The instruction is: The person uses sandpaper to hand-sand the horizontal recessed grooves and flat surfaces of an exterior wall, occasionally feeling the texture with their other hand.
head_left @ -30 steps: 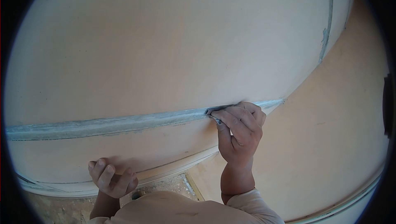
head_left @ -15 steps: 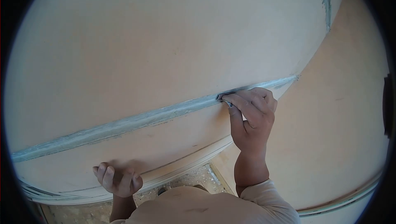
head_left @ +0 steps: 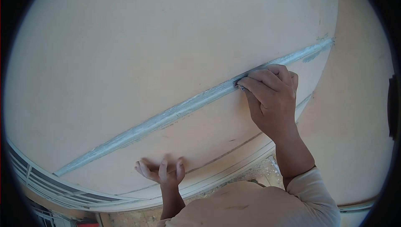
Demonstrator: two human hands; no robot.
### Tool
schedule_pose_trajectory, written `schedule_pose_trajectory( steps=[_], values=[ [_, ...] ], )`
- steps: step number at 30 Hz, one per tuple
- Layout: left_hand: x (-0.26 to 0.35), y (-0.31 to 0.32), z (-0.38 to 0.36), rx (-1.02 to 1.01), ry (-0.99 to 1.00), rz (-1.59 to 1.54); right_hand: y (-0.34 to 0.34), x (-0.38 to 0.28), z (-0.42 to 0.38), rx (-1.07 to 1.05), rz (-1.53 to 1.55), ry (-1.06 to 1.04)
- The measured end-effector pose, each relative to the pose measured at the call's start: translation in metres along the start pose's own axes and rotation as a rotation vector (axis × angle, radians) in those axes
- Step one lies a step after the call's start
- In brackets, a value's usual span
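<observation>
Along the pale wall [head_left: 146, 39] runs a long, raised grey-white filler strip [head_left: 167, 114], rising from lower left to upper right. My right hand [head_left: 275, 97] is closed on a small folded piece of sandpaper [head_left: 238, 85], pressed to the strip right of its middle. Thumb and fingers cover most of the sheet; only its folded end shows. Lower and to the left, my left hand [head_left: 165, 174] is held up near the wall below the strip, empty, with its fingers apart and curled a little.
A second wall [head_left: 363, 101] meets this one at a corner on the right, where the strip ends. Slatted grille work [head_left: 41, 185] borders the lower left. Below are the dusty floor [head_left: 148, 216] and a thin dark line [head_left: 225, 156] along the lower wall.
The view has tilted and shifted, so the strip looks steeper. My right hand with the sandpaper is still on the strip. My left hand's fingers are spread wider than before.
</observation>
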State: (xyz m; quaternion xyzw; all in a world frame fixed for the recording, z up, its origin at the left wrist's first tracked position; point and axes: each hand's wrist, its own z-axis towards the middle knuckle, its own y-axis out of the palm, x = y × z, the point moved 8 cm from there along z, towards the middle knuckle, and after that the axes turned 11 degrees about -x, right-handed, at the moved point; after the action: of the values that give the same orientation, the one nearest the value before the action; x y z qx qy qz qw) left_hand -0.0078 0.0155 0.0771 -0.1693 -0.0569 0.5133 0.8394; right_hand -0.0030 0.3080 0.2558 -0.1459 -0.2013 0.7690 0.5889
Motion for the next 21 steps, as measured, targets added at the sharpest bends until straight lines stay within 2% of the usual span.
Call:
schedule_pose_trajectory(
  steps=[1,3,4,5,7,10,12,17,20,21],
  values=[
    [0.004,-0.001,0.001,-0.016,0.021,0.024,0.006,-0.005,-0.003,0.009,0.029,0.019],
    [0.002,0.006,0.01,-0.17,-0.039,0.13,0.012,-0.036,0.0,0.075,0.101,-0.121],
    [0.003,0.008,0.01,-0.277,-0.075,0.19,0.01,-0.04,0.001,0.093,0.119,-0.121],
    [0.008,0.005,0.014,-0.273,-0.072,0.211,0.011,-0.045,0.001,0.046,0.13,-0.131],
    [0.01,0.003,0.015,-0.395,-0.115,0.242,0.011,-0.047,-0.003,-0.001,0.169,-0.138],
    [0.012,0.0,0.016,-0.418,-0.111,0.221,0.008,-0.042,-0.005,0.009,0.158,-0.2],
    [0.015,-0.002,0.018,-0.423,-0.12,0.241,0.011,-0.042,-0.003,-0.07,0.159,-0.219],
    [0.015,-0.013,0.023,-0.464,-0.105,0.285,0.015,-0.037,-0.003,-0.028,0.241,-0.213],
    [-0.002,-0.027,0.014,-0.422,-0.124,0.268,0.015,-0.036,-0.007,-0.011,0.26,-0.192],
    [-0.016,-0.039,0.01,-0.354,-0.217,0.275,0.014,-0.037,-0.008,-0.009,0.257,-0.189]
  ],
)
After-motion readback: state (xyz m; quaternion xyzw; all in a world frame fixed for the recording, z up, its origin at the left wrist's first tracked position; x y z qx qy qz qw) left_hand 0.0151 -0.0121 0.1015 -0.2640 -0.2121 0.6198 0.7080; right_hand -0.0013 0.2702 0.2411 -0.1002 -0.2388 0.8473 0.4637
